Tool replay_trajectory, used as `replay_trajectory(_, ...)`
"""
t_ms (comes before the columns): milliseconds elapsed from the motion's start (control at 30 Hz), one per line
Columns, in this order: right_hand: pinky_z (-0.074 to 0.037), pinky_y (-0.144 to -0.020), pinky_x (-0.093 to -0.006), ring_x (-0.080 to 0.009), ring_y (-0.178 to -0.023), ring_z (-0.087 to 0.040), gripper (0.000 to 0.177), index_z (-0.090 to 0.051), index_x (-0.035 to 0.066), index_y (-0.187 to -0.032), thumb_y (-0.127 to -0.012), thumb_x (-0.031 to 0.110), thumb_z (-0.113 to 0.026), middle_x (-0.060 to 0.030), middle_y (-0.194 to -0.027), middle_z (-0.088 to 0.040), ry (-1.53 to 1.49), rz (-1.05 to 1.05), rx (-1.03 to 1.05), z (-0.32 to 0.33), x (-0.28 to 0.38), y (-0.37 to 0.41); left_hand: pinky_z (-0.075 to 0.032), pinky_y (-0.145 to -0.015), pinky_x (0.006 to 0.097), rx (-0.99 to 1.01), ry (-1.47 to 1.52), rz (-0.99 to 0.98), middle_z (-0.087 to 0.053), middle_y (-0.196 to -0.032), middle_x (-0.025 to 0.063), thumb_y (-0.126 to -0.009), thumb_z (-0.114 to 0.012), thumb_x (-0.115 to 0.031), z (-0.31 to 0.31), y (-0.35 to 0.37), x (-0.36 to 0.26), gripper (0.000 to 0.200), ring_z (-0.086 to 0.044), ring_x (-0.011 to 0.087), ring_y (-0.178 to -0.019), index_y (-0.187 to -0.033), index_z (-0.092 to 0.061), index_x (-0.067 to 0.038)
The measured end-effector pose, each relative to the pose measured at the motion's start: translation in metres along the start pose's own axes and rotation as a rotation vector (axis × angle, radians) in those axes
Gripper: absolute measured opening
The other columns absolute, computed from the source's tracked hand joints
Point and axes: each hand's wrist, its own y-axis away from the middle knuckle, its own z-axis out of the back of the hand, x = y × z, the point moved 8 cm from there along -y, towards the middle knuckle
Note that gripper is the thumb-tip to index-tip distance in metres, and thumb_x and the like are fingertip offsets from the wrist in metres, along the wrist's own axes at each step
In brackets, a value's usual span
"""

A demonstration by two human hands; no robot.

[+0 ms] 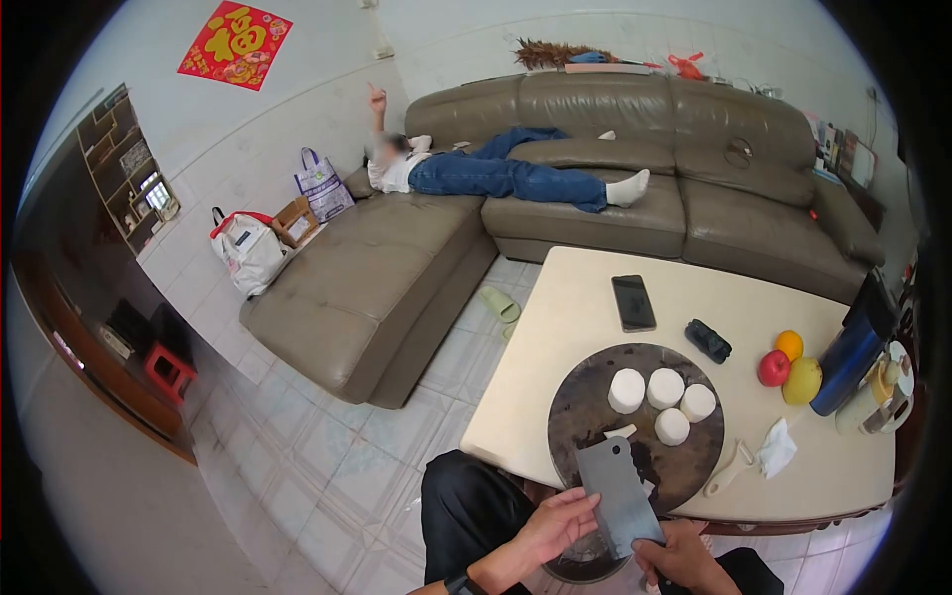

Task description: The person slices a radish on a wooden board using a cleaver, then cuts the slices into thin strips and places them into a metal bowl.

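Note:
My right hand [686,557] is closed around the handle end of a broad grey cleaver [617,488], whose blade points away over the near edge of a round dark chopping board [585,382]. At the blade's left edge is my left hand [557,526], fingers stretched out and the tips touching the metal. On the board stand several thick white cylindrical pieces [665,388], beyond the blade. A small pale scrap [621,431] lies just past the cleaver's far end. Wet patches show on the board's surface.
The cream table [540,327] holds a phone [634,302], a black bundle [708,340], an apple [773,368], an orange [789,344], a yellow fruit [803,381], a peeler [732,470], a tissue [778,449] and a blue flask [851,342]. A person [496,178] lies on the sofa [347,288].

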Motion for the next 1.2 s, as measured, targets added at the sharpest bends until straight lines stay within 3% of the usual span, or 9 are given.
replay_trajectory(133,-0.037,-0.037,-0.0273,-0.0112,-0.04,-0.05,0.025,-0.058,0.001,-0.071,-0.088,0.018,-0.06,-0.002,-0.052,-0.052,0.071,-0.005,-0.002,0.001,0.002,0.002,-0.054,-0.087,0.0295,-0.026,-0.017,-0.027,-0.066,-0.106,0.0048,-0.093,-0.064,-0.008,0.004,0.001,0.004,0.017,-0.065,0.0164,-0.099,-0.109,-0.062,-0.004)
replay_trajectory(200,-0.037,-0.037,-0.0271,-0.011,-0.039,-0.05,0.022,-0.058,0.002,-0.073,-0.088,0.017,-0.059,-0.0011,-0.053,-0.052,0.04,-0.009,-0.012,0.001,-0.003,0.002,-0.054,-0.091,0.0332,-0.143,-0.043,-0.019,-0.065,-0.108,0.0092,-0.093,-0.063,-0.006,0.016,0.002,0.007,0.024,-0.064,0.0199,-0.101,-0.116,-0.06,0.001)
replay_trajectory(400,-0.035,-0.038,-0.0252,-0.0079,-0.042,-0.046,0.018,-0.058,0.003,-0.077,-0.09,0.015,-0.056,0.0006,-0.056,-0.052,-0.028,-0.002,-0.13,0.017,-0.007,0.006,-0.051,-0.1,0.0391,-0.196,-0.023,-0.022,-0.062,-0.114,0.0152,-0.096,-0.056,-0.005,0.023,0.012,0.007,0.029,-0.062,0.0244,-0.107,-0.123,-0.053,0.005)
replay_trajectory(733,-0.038,-0.042,-0.0257,-0.0078,-0.047,-0.049,0.017,-0.058,0.002,-0.077,-0.091,0.012,-0.056,0.0007,-0.058,-0.053,0.046,0.015,-0.177,0.026,-0.012,0.01,-0.049,-0.103,0.0393,-0.243,0.004,-0.022,-0.059,-0.121,0.0199,-0.096,-0.055,-0.003,0.044,0.017,0.015,0.035,-0.06,0.0278,-0.114,-0.129,-0.05,0.009)
replay_trajectory(867,-0.041,-0.043,-0.0274,-0.0101,-0.047,-0.05,0.011,-0.059,0.0,-0.091,-0.09,0.011,-0.057,-0.0022,-0.06,-0.054,0.102,0.061,-0.174,0.025,-0.005,0.013,-0.048,-0.104,0.0386,-0.244,-0.005,-0.016,-0.058,-0.124,0.0207,-0.097,-0.054,-0.003,0.046,0.017,0.018,0.036,-0.059,0.028,-0.115,-0.13,-0.048,0.009)
replay_trajectory(1033,-0.044,-0.045,-0.0288,-0.0126,-0.047,-0.051,0.019,-0.058,-0.001,-0.105,-0.09,0.011,-0.057,-0.0042,-0.062,-0.055,0.203,0.134,-0.203,0.027,-0.004,0.012,-0.048,-0.104,0.0375,-0.258,-0.02,-0.007,-0.057,-0.126,0.0212,-0.097,-0.053,-0.002,0.046,0.018,0.02,0.036,-0.058,0.0283,-0.117,-0.131,-0.047,0.009)
replay_trajectory(1100,-0.044,-0.043,-0.0284,-0.0124,-0.046,-0.052,0.016,-0.058,-0.002,-0.1,-0.09,0.011,-0.056,-0.0036,-0.061,-0.055,0.634,0.777,-0.45,0.022,0.041,0.032,-0.049,-0.103,0.0391,-0.263,-0.036,-0.011,-0.057,-0.125,0.0207,-0.097,-0.051,-0.002,0.049,0.018,0.022,0.035,-0.059,0.0282,-0.116,-0.13,-0.048,0.009)
replay_trajectory(1133,-0.044,-0.043,-0.0284,-0.0124,-0.046,-0.052,0.016,-0.058,-0.002,-0.1,-0.09,0.011,-0.056,-0.0036,-0.061,-0.055,0.634,0.759,-0.452,0.023,0.038,0.032,-0.049,-0.103,0.0391,-0.266,-0.034,0.006,-0.057,-0.125,0.0207,-0.097,-0.051,-0.002,0.052,0.016,0.024,0.035,-0.059,0.0282,-0.116,-0.13,-0.048,0.009)
replay_trajectory(1200,-0.043,-0.047,-0.0429,-0.0329,-0.046,-0.057,0.023,-0.054,0.0,-0.068,-0.085,0.014,-0.063,-0.0148,-0.052,-0.055,0.746,0.434,-0.364,0.025,0.013,0.028,-0.05,-0.101,0.0411,-0.23,0.017,-0.025,-0.058,-0.122,0.0196,-0.097,-0.049,-0.002,0.059,0.014,0.027,0.034,-0.06,0.0284,-0.114,-0.13,-0.048,0.008)
